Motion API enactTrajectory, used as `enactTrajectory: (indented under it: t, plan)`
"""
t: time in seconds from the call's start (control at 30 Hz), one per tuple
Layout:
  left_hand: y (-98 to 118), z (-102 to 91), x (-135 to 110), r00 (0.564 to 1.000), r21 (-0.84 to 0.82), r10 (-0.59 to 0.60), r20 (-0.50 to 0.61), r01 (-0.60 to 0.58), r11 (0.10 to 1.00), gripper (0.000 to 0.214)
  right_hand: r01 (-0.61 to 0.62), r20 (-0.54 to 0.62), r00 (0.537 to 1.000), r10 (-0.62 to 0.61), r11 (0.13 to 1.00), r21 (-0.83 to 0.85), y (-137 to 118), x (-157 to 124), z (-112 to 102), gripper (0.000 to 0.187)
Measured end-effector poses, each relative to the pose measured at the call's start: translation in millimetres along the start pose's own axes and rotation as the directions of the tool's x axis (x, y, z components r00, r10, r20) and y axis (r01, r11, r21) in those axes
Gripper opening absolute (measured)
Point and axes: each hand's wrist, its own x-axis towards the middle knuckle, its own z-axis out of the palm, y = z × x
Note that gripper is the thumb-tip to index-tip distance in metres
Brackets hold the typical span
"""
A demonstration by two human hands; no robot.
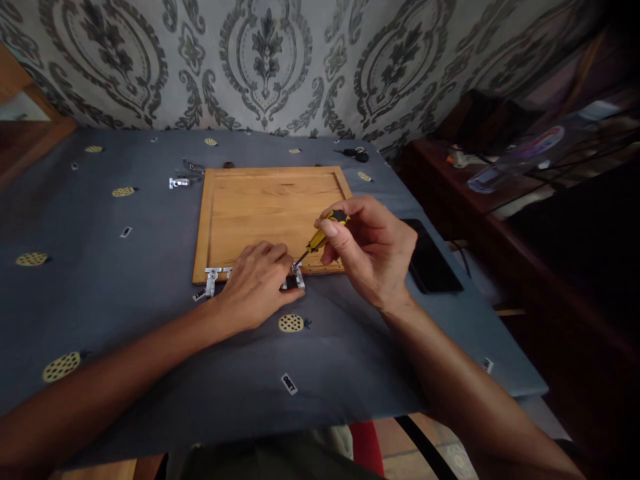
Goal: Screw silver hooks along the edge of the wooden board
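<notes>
A wooden panel point(275, 207) with a raised frame lies flat on the cloth-covered table. Along its near edge sit metal hinges; one hinge point(212, 280) is at the left corner and another hinge point(299, 276) is near the middle. My right hand point(373, 247) pinches a yellow and black screwdriver point(318, 239), tilted so its tip meets the middle hinge. My left hand point(260, 283) lies over the panel's near edge, fingers on the wood and thumb by that hinge. Whatever is beneath the left palm is hidden.
A loose hinge point(181, 181) lies beyond the panel's left corner. At the back right are black-handled scissors point(356, 155). A dark phone point(433, 257) rests right of my right hand. A plastic bottle point(535, 153) stands on the side furniture point(450, 180).
</notes>
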Motion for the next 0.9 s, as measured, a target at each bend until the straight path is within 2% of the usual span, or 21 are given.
enactTrajectory:
  t: [0.9]
  plan:
    - [0.3,-0.1,-0.3,1.0,-0.006,-0.004,-0.008,0.004,1.0,0.03,0.015,0.037,0.999,-0.016,1.0,0.015,-3.1,0.6,-1.3,0.026]
